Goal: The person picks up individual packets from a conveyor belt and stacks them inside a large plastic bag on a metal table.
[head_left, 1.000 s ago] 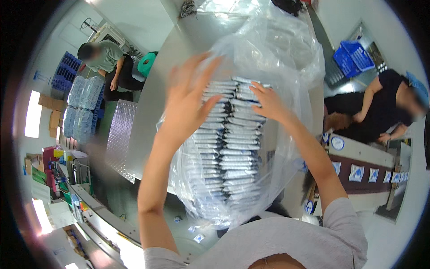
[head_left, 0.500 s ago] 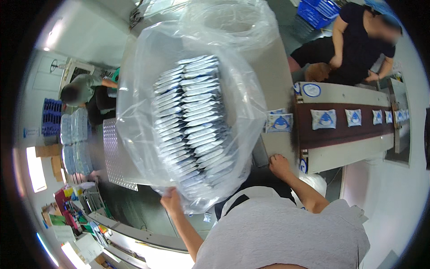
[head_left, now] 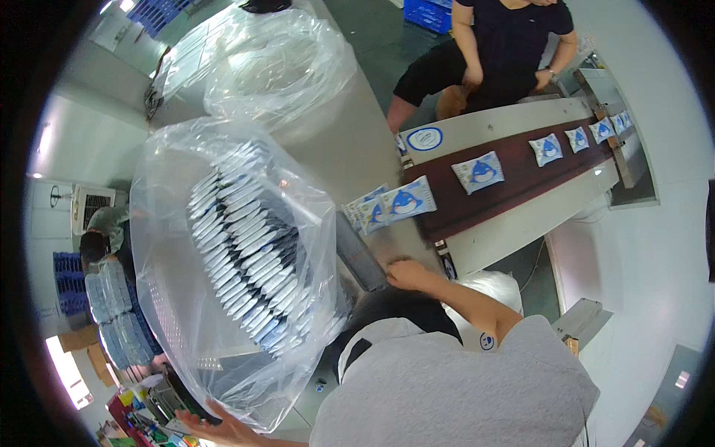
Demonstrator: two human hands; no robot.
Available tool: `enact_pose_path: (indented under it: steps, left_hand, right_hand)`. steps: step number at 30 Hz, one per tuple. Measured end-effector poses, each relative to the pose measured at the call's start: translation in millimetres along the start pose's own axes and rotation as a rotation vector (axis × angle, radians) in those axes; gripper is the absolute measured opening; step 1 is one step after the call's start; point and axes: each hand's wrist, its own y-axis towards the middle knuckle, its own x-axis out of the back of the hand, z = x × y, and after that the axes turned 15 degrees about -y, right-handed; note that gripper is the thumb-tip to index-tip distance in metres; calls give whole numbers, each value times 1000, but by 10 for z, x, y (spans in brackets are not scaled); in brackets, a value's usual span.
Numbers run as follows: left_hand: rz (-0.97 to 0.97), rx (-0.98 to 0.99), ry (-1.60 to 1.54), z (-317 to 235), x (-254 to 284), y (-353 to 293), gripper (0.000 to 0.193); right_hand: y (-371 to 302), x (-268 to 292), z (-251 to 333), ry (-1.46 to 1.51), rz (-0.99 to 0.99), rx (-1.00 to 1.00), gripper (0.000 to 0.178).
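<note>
A large clear plastic bag [head_left: 167,328] lies on the table, its loose side spread toward me. Inside it, thin white-and-blue packets [head_left: 249,246] stand on edge in two packed rows. My left hand [head_left: 223,426] is at the bag's near lower edge, fingers apart, with nothing visible in them. My right hand [head_left: 408,275] rests with curled fingers at the table's near edge, by the end of a grey flat bar [head_left: 357,249]; what the fingers press on is hidden. Just beyond that bar, a few overlapping pillow packets [head_left: 406,204] lie where the conveyor ends.
A brown conveyor belt [head_left: 514,179] on the right carries several spaced packets. A seated person [head_left: 514,52] is beyond it. More clear plastic bags [head_left: 283,67] are heaped on the far table. Another person [head_left: 112,227] and stacked bundles [head_left: 119,313] are at left.
The view has swung, so the bag appears farther left. My left hand's fingers have come apart at the bag's edge. Belt packets have advanced toward the table, where another packet now lies.
</note>
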Motion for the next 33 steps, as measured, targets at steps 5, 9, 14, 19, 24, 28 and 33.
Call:
enact_pose_path:
  steps: [5, 9, 14, 19, 24, 28, 33]
  left_hand:
    - [323, -91, -515, -872, -162, -255, 29]
    - [1054, 114, -1086, -1252, -901, -738, 26]
    - [1587, 480, -1138, -1325, -1869, -1526, 21]
    - [1681, 963, -1057, -936, -2732, -2450, 34]
    - [1455, 1729, -857, -847, -3372, -3010, 62]
    - [1069, 2038, -871, -1133, -3533, -3086, 57]
    - [645, 2175, -1003, -1237, -3683, -3160, 35]
  right_hand:
    - [163, 1455, -547, 171, -238, 32, 22]
    - [40, 2254, -1836, -112, -289, -207, 23]
    - [-447, 2470, -3381, -695, -10, -462, 32]
    - [-270, 2568, -3491, -708, 426, -332, 52]
    - [587, 2620, -2209, -264, 229, 336, 35]
    - [1406, 1983, -1356, -34, 67, 671, 55]
    - [1974, 1586, -915, -201, 422, 454, 87]
